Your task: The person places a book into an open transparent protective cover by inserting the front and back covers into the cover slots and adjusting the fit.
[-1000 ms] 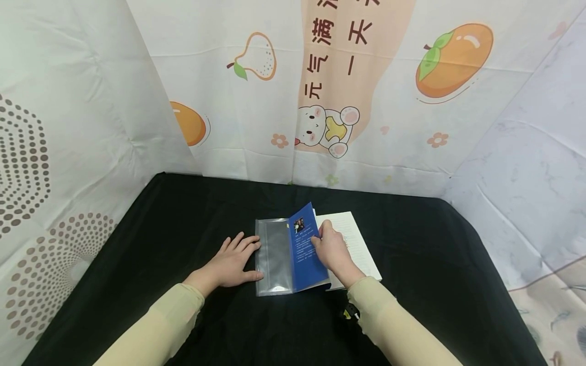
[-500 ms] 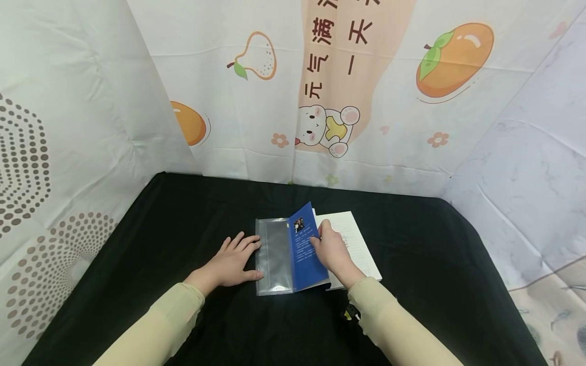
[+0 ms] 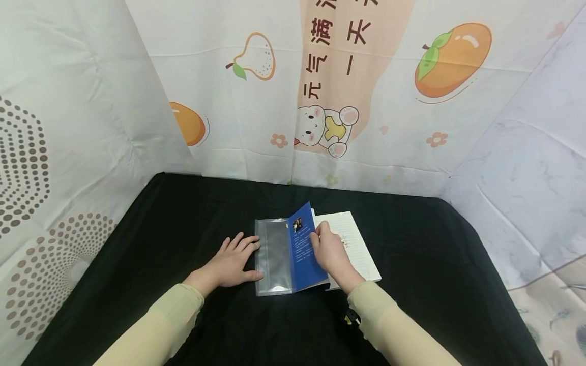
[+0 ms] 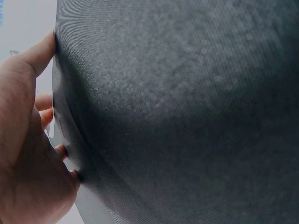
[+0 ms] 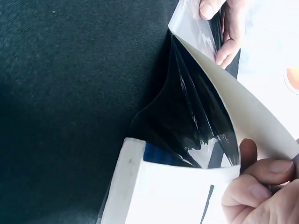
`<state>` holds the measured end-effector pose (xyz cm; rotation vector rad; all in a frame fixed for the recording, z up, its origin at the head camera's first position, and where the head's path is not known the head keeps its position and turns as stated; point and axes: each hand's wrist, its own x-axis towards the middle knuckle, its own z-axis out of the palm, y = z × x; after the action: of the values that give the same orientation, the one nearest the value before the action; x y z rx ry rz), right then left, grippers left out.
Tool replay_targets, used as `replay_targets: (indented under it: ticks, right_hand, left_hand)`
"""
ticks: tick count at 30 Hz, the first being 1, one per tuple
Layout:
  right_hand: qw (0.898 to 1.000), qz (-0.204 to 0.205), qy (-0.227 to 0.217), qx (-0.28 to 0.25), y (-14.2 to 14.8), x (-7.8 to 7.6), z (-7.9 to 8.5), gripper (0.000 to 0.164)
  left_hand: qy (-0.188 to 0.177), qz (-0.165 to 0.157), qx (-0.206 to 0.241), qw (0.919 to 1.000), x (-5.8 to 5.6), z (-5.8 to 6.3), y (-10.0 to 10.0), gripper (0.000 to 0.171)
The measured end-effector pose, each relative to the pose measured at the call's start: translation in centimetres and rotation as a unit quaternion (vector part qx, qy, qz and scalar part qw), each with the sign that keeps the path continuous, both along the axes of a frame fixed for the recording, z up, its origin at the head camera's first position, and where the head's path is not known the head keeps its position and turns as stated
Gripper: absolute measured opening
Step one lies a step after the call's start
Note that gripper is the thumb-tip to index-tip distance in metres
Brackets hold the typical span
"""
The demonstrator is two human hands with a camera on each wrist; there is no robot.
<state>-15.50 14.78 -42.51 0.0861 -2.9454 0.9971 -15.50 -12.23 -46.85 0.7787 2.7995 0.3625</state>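
In the head view my left hand (image 3: 231,262) lies spread on the black cloth, its fingertips and thumb touching the left edge of a clear plastic book cover (image 3: 274,259). A blue cover flap (image 3: 303,262) with a small photo and white print stands raised beside the plastic. My right hand (image 3: 330,251) pinches its right edge. Behind that hand lie the book's white pages (image 3: 361,254). The right wrist view shows the flap's pale reverse (image 5: 252,112) bent upward, with loose clear film beneath it and the book's spine end (image 5: 124,182) below. The left wrist view shows mostly dark cloth.
Black cloth (image 3: 220,325) covers the table on all sides of the book. White printed curtains (image 3: 229,122) hang behind and at both sides. A small black and yellow object (image 3: 351,317) shows beside the right sleeve.
The fingers of my right hand have shifted slightly at the flap's edge. My left hand, the plastic cover and the book lie as before.
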Motion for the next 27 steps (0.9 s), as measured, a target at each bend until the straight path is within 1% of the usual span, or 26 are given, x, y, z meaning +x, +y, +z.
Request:
replay_targets:
  ticks: [5, 15, 23, 27]
  right_hand:
    - [1.000, -0.010, 0.008, -0.005, 0.00, 0.06, -0.14, 0.011]
    - [1.000, -0.013, 0.021, 0.009, 0.20, -0.13, -0.37, 0.019]
    - [0.998, -0.006, 0.056, 0.030, 0.26, -0.12, -0.20, 0.021]
    - [0.998, -0.007, 0.050, 0.032, 0.18, -0.16, -0.21, 0.021]
  left_hand:
    - [0.001, 0.001, -0.006, 1.0000, 0.00, -0.13, -0.06, 0.079]
    - [-0.001, 0.002, 0.003, 1.0000, -0.03, -0.29, -0.06, 0.079]
    - [-0.001, 0.004, -0.001, 1.0000, 0.02, -0.12, -0.02, 0.079]
    - [-0.003, 0.005, 0.004, 1.0000, -0.02, -0.17, -0.03, 0.080]
